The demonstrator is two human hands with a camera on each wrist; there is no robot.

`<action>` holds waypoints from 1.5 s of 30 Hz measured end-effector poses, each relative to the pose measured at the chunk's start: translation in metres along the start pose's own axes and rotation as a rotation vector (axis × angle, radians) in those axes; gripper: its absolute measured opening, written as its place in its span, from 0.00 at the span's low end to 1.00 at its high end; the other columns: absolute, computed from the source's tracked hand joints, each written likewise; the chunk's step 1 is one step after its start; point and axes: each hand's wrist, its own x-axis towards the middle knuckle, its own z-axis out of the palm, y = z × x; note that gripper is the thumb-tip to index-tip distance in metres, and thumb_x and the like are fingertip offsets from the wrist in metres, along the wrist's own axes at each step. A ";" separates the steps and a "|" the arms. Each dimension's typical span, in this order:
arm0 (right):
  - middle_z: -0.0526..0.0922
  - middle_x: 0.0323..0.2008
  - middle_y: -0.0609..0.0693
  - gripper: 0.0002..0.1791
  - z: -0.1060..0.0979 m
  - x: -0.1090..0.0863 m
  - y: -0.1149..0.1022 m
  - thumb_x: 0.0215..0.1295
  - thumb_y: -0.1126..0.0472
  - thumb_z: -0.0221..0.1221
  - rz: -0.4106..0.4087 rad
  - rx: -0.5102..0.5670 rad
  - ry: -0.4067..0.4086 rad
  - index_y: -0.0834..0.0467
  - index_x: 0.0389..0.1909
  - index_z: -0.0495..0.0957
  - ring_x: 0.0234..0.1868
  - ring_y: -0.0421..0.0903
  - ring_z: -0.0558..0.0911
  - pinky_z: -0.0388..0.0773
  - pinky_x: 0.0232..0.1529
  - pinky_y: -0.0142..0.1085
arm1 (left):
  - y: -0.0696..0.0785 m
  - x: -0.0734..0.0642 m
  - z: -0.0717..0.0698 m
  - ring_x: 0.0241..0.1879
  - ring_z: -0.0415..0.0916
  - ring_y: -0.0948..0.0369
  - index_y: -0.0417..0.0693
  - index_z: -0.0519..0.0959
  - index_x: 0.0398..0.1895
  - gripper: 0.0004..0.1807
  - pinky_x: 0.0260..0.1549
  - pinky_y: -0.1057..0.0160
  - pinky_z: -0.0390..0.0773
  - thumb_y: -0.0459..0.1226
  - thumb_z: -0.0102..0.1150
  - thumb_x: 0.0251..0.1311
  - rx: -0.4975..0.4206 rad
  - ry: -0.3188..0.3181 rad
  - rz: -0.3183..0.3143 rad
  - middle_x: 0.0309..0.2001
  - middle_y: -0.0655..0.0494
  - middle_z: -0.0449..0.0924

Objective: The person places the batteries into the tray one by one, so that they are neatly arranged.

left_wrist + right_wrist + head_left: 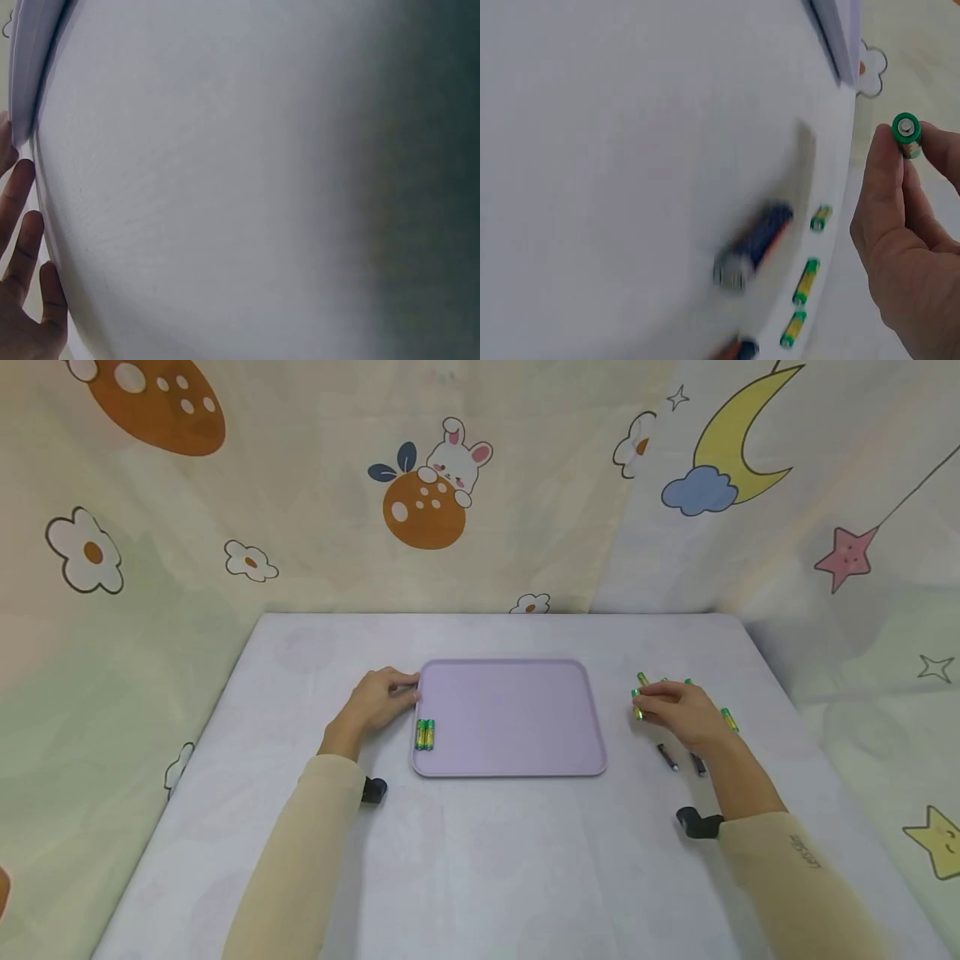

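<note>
With thumb and fingertips, my right hand pinches a green-and-yellow battery to the right of the tray. In the right wrist view the metal end of that battery faces the camera. My left hand has its fingertips right at the left rim of the lilac tray; the left wrist view shows several of its fingers extended. Two green-and-yellow batteries stand side by side, lengthwise, along the tray's left edge.
Loose green batteries lie around the right hand, one to its right and others partly hidden behind it. Two dark batteries, one nearer the tray and another by the wrist, lie on the white-covered table. Patterned cloth hangs behind.
</note>
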 end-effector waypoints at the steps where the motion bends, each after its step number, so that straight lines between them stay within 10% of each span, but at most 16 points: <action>1: 0.78 0.56 0.54 0.31 0.005 0.002 -0.002 0.73 0.55 0.63 0.004 0.065 -0.017 0.71 0.67 0.67 0.48 0.33 0.82 0.82 0.55 0.28 | 0.000 0.000 0.000 0.62 0.70 0.48 0.58 0.76 0.70 0.26 0.66 0.44 0.71 0.49 0.61 0.71 0.000 0.001 0.002 0.65 0.50 0.77; 12: 0.81 0.48 0.47 0.25 0.071 0.020 -0.034 0.70 0.61 0.65 0.014 0.342 -0.128 0.69 0.61 0.72 0.47 0.38 0.83 0.84 0.53 0.29 | 0.001 0.001 -0.001 0.63 0.71 0.47 0.57 0.76 0.70 0.26 0.67 0.44 0.71 0.49 0.61 0.71 0.000 -0.004 0.016 0.66 0.49 0.77; 28: 0.86 0.45 0.55 0.20 0.185 0.035 -0.079 0.67 0.64 0.67 0.024 0.283 -0.261 0.70 0.55 0.77 0.42 0.42 0.86 0.87 0.49 0.35 | 0.002 0.001 -0.004 0.69 0.68 0.45 0.55 0.75 0.71 0.26 0.71 0.42 0.66 0.47 0.61 0.71 -0.015 -0.018 -0.009 0.68 0.47 0.74; 45: 0.88 0.35 0.53 0.14 0.249 0.036 -0.094 0.63 0.60 0.72 0.056 0.103 -0.221 0.63 0.43 0.82 0.32 0.42 0.87 0.87 0.39 0.34 | 0.002 -0.004 -0.006 0.72 0.65 0.44 0.58 0.75 0.71 0.26 0.72 0.39 0.63 0.49 0.60 0.72 -0.020 -0.029 -0.021 0.69 0.50 0.74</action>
